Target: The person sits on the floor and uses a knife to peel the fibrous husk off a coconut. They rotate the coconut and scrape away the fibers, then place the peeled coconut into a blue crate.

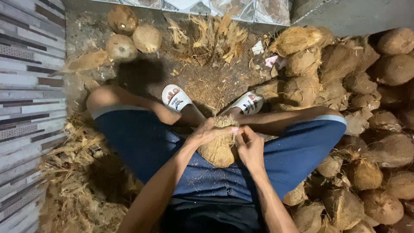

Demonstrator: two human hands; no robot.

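A round, brown, fibre-covered coconut (pixel 219 149) rests in the lap of a seated person in dark blue shorts (pixel 142 142), and it serves as the landmark here. The left hand (pixel 207 131) grips its upper left side, fingers curled tight into the loose husk at the top. The right hand (pixel 250 144) presses against its right side, fingers clenched on the same tuft of fibre, so both hands touch the coconut and nearly meet above it. Just beyond the coconut, two white slide sandals (pixel 177 98) rest on the bare dirt floor (pixel 146 73), the only open ground. To the left of the coconut lies a loose heap of pale, torn husk strips (pixel 73 181), bounded by a striped tiled wall (pixel 30 86). To its right a large pile of rough brown unhusked coconuts (pixel 366 129) crowds close against the person's leg. Farther beyond the coconut, three husked round coconuts (pixel 129 36) sit together, with another clump of dry husk fibre (pixel 211 39) against the tiled edge at the back.
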